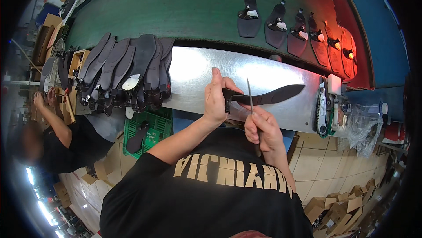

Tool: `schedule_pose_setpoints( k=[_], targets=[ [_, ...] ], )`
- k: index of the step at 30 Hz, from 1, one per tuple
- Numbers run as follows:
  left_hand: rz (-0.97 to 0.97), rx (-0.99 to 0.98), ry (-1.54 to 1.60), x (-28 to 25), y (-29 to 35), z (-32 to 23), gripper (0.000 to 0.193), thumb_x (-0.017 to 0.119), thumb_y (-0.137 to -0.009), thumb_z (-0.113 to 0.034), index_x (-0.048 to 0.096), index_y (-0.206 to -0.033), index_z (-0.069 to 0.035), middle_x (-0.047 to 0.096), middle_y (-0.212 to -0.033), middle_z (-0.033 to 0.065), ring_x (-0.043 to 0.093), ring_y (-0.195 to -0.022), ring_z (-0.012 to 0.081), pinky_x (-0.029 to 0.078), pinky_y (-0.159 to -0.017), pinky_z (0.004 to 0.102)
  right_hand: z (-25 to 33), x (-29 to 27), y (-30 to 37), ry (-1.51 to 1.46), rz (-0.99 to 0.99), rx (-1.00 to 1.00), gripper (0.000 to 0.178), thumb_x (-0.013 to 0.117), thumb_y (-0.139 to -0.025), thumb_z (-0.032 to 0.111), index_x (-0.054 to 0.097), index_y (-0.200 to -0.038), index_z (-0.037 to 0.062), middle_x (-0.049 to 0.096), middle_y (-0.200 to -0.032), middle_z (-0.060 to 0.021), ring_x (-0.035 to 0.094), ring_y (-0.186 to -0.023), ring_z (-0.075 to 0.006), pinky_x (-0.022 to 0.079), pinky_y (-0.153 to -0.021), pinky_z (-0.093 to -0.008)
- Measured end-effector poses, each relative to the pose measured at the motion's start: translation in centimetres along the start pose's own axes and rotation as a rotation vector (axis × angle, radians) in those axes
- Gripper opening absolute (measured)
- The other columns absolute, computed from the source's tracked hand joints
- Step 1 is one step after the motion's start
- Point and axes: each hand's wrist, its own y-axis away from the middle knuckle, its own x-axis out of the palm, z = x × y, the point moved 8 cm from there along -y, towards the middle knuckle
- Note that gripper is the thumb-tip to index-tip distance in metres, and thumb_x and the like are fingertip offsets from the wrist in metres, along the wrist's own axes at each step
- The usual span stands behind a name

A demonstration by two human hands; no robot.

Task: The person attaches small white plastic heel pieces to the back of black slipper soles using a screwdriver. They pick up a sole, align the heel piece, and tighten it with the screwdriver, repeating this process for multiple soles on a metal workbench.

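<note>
In front of my chest, my left hand [215, 99] grips one end of a dark, curved sandal sole [279, 95], thumb pointing up. The sole lies on its side in the air over the metal worktop, its broad end stretching to the right. My right hand [266, 130] is closed around a slim pointed tool [249, 91], whose thin metal shaft sticks up past the sole's near edge. Whether its tip is a blade or an awl I cannot tell. The tool crosses the sole beside my left fingers; its handle is mostly hidden in my right palm.
Several dark soles [118, 64] are piled left on the shiny worktop [189, 66]. Sandals [249, 23] stand in a row on the green conveyor [176, 9], some under red light. A green crate [154, 137], a utility knife [322, 110], plastic bags [362, 126] and a co-worker [66, 137] surround me.
</note>
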Motion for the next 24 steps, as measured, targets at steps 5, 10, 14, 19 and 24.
schedule_pose_setpoints(
  k=[5, 10, 14, 19, 24],
  targets=[
    [-0.021, -0.049, 0.097, -0.6, -0.4, 0.2, 0.085, 0.009, -0.096, -0.066, 0.057, -0.062, -0.003, 0.058, -0.060, 0.0059, 0.051, -0.059, 0.0124, 0.041, -0.064, 0.0242, 2.8, 0.6, 1.2, 0.763, -0.159, -0.163, 0.024, 0.049, -0.096, 0.008, 0.061, -0.114, -0.0013, 0.060, -0.067, -0.0074, 0.056, -0.055, -0.0119, 0.044, -0.049, -0.0232],
    [-0.029, -0.017, 0.118, 0.5, -0.1, -1.3, 0.084, 0.010, -0.095, -0.066, 0.053, -0.060, -0.004, 0.050, -0.058, 0.0043, 0.044, -0.054, 0.0128, 0.034, -0.055, 0.0256, 4.3, 3.5, 1.8, 1.465, -0.305, -0.711, 0.013, 0.059, -0.086, -0.002, 0.062, -0.099, -0.0011, 0.064, -0.078, -0.0139, 0.065, -0.067, -0.0273, 0.050, -0.059, -0.0353],
    [-0.039, -0.067, 0.180, 0.3, -0.2, -0.8, 0.084, 0.012, -0.094, -0.069, 0.052, -0.059, -0.005, 0.050, -0.059, 0.0041, 0.044, -0.054, 0.0132, 0.036, -0.053, 0.0270, 3.6, 3.8, 1.3, 1.484, -0.223, -0.687, 0.010, 0.062, -0.085, 0.000, 0.061, -0.095, -0.0003, 0.065, -0.083, -0.0155, 0.065, -0.073, -0.0328, 0.051, -0.063, -0.0378],
    [-0.067, -0.266, 0.443, -0.3, -1.4, 1.9, 0.071, 0.032, -0.093, -0.068, 0.054, -0.061, -0.008, 0.052, -0.061, 0.0032, 0.050, -0.056, 0.0132, 0.042, -0.054, 0.0287, 2.0, 6.5, 1.9, 1.474, 0.027, -0.750, 0.010, 0.062, -0.083, 0.000, 0.061, -0.093, 0.0007, 0.064, -0.080, -0.0137, 0.065, -0.071, -0.0304, 0.051, -0.061, -0.0369],
    [-0.063, -0.641, 0.738, 1.9, -0.2, 3.7, 0.048, 0.055, -0.088, -0.059, 0.055, -0.075, -0.013, 0.057, -0.075, 0.0021, 0.057, -0.072, 0.0203, 0.048, -0.068, 0.0358, 5.8, 3.2, 2.1, 1.419, -0.389, -0.634, 0.005, 0.060, -0.086, 0.001, 0.061, -0.090, 0.0022, 0.061, -0.071, -0.0130, 0.061, -0.062, -0.0307, 0.048, -0.056, -0.0382]
  ],
)
